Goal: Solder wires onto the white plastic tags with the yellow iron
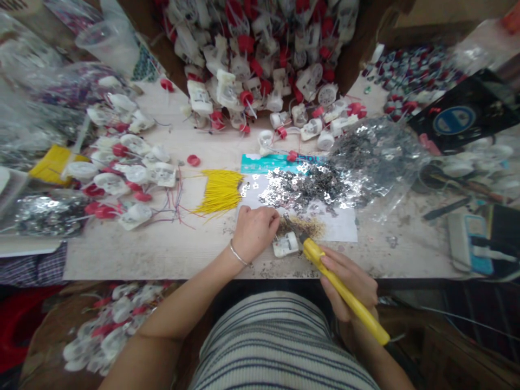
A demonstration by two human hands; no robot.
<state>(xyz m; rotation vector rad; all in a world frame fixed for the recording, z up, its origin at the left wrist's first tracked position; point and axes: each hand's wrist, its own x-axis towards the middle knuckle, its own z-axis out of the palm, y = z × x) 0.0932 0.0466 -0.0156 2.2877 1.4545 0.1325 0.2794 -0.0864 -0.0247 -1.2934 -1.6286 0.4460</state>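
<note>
My right hand (pixel 353 281) is wrapped round the yellow handle of a soldering iron (pixel 345 292). Its dark tip points up and left, close to a small white plastic part (pixel 285 245) on the table. My left hand (pixel 257 230) is closed in a pinch just above and left of that part; whatever sits between the fingertips is too small to make out. Brown grains (pixel 314 227) lie scattered under the tip on a white sheet (pixel 343 230). Beyond my left hand is a bundle of yellow wires (pixel 221 190), with a heap of small shiny metal pieces (pixel 300 187) to its right.
A large box of white and red plastic assemblies (pixel 264 70) stands at the back. More wired assemblies (pixel 130 168) cover the left side. At right are a clear plastic bag of metal pieces (pixel 377 157), a black box (pixel 467 111) and a white-and-blue device (pixel 467 249).
</note>
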